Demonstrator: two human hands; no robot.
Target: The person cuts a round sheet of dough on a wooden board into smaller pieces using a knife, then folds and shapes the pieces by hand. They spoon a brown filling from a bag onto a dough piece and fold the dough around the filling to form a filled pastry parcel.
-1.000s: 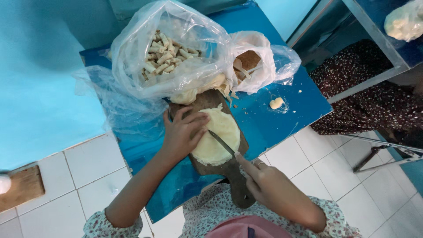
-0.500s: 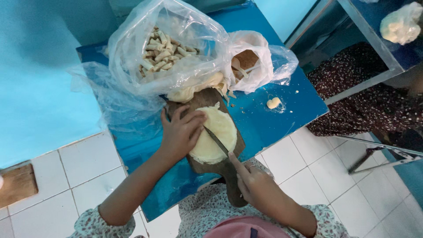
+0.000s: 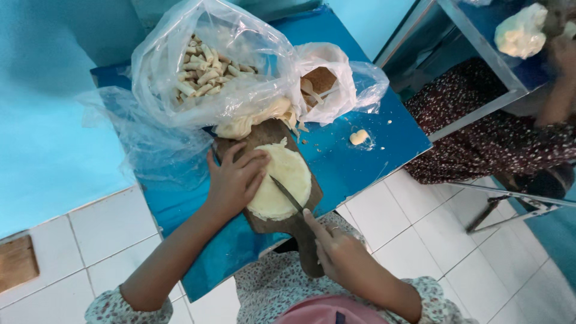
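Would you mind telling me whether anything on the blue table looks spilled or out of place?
Yes: a small pale lump of dough lies alone on the blue table, right of the wooden board, with a few crumbs around it. More scraps lie between the board and the smaller plastic bag.

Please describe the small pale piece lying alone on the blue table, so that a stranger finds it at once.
On the blue table, look right of the wooden cutting board with its round dough sheet. The small pale lump lies alone there, just below the smaller plastic bag, touching nothing.
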